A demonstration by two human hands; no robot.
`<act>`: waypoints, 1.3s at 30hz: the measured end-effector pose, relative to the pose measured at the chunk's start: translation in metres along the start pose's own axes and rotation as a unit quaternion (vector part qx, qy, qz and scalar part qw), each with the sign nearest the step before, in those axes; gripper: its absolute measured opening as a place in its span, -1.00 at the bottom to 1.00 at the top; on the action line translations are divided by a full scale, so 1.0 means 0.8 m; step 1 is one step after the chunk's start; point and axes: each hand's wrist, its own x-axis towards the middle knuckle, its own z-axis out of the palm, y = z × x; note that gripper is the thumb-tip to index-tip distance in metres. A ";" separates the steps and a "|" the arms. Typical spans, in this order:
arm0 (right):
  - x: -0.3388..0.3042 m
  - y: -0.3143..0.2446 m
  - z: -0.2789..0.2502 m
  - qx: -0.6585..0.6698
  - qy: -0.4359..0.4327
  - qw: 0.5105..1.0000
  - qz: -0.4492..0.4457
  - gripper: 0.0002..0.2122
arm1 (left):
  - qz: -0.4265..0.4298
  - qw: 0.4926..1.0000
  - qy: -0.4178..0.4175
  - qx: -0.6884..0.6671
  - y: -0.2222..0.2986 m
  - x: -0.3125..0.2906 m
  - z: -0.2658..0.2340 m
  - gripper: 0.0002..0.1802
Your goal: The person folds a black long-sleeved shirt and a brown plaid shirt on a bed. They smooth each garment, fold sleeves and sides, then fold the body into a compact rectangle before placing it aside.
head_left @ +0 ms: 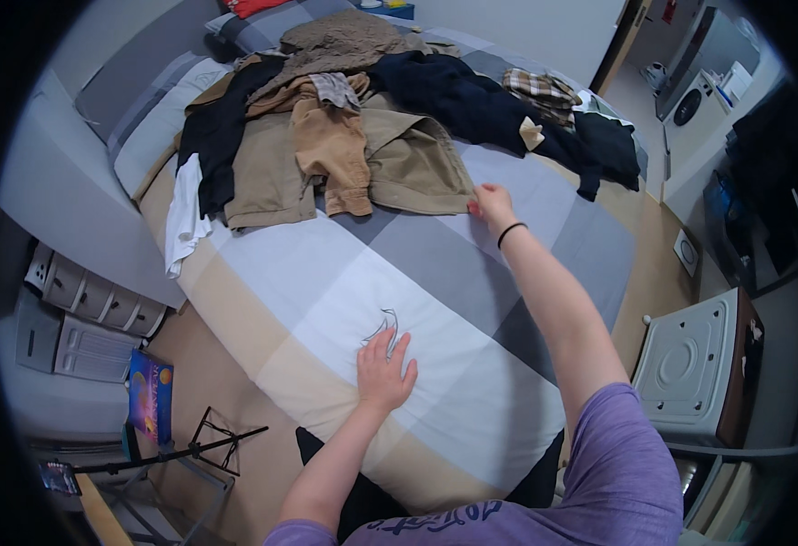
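Note:
My right hand (492, 206) is stretched out across the bed, its fingers closed at the lower right corner of a khaki jacket (417, 168). The jacket lies spread, its hem toward me. A tan-brown garment (331, 150) lies over the jacket's middle, one sleeve hanging down. My left hand (386, 371) rests palm down on the checked bedcover (372, 282), fingers spread and holding nothing. A thin dark looped line (390, 320), whose kind I cannot make out, is by its fingertips.
Dark navy clothing (444, 91), a plaid garment (542, 95), a brown quilted piece (340, 41) and a white garment (185, 214) lie around the jacket. A white-topped cabinet (686, 364) stands right of the bed. On the left floor are a black tripod (217, 443) and a colourful box (150, 396).

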 end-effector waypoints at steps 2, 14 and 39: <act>-0.015 0.032 0.013 -0.030 0.042 0.998 -0.021 -0.76 | -0.005 1.000 0.000 -0.003 -0.001 -0.001 0.000 -0.44; 0.087 0.014 -0.060 -0.287 0.112 0.940 -0.147 -0.73 | -0.007 1.000 0.013 0.003 -0.004 -0.003 0.003 -0.44; 0.096 -0.188 0.434 -0.368 -0.087 0.854 -0.358 -0.50 | -0.024 0.994 0.018 -0.104 -0.023 0.002 -0.003 -0.50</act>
